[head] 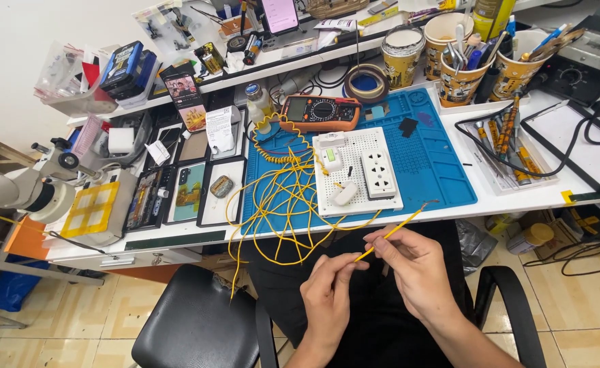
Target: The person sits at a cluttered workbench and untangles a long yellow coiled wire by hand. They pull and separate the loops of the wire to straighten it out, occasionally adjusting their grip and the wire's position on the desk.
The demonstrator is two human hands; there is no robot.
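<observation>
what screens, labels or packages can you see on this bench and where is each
Multimeter: back of the blue mat, orange casing, grey screen.
Phone: upper shelf, upright, pinkish lit screen.
Paper label: left of the multimeter, white with dark print.
Plastic bags: far left shelf, clear, small parts inside.

yellow wire (390, 236), blue mat (436, 163), white board (361, 197).

**Yellow wire, one end held up, the rest in a tangle**

A thin yellow wire (388, 235) runs as a straight, slanted stretch up and to the right from the pinching fingers, above the lap. Its free tip, with bare strands showing, points toward the table edge. The remainder lies in loose, overlapping loops across the blue mat and spills over the table's front edge, hanging down.
</observation>
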